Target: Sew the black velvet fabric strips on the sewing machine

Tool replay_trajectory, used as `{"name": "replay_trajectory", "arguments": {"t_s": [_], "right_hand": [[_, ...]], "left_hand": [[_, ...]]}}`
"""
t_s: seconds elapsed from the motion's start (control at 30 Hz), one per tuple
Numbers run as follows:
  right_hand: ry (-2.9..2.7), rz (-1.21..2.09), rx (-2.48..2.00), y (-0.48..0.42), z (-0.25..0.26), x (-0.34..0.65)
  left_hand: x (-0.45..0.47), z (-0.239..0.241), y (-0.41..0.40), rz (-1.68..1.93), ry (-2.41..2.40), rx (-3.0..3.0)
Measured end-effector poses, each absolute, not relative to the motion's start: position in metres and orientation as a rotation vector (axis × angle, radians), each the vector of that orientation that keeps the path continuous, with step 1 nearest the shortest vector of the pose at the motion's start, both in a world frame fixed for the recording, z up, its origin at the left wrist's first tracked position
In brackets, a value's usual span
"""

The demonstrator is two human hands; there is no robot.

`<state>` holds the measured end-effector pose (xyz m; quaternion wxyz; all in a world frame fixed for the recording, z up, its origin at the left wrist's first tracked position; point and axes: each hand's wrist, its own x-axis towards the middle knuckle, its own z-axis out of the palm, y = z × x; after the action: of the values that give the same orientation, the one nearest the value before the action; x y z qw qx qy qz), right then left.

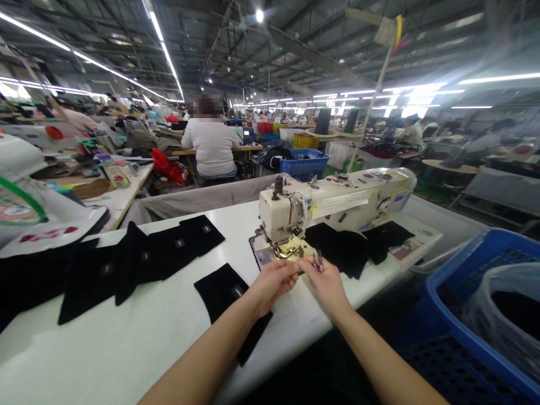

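My left hand and my right hand meet fingertip to fingertip just in front of the needle plate of a cream sewing machine. Left fingers are pinched together on something too small to name. My right hand is closed round a small metal tool, perhaps snips, that sticks up from it. A black fabric piece with a small label lies under my left wrist. More black fabric lies under the machine arm.
Several black labelled pieces are spread on the white table at left. A blue crate holding a plastic bag stands at right. A seated person in a white shirt faces away beyond the table, among other workstations.
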<state>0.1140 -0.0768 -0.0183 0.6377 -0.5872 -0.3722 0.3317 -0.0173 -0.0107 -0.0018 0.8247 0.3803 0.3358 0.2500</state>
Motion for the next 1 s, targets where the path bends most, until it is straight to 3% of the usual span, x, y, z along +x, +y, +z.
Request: {"name": "replay_trajectory", "arguments": {"t_s": [0.47,1.0], "right_hand": [[-0.708,0.914,-1.283,-0.084,-0.028,0.098],[-0.819,0.68,-1.357,-0.073,-0.035,0.095]], "left_hand": [[-0.014,-0.003,-0.012,0.629,0.653,0.596],[-0.013,-0.004,-0.014,0.62,0.721,0.728]]}}
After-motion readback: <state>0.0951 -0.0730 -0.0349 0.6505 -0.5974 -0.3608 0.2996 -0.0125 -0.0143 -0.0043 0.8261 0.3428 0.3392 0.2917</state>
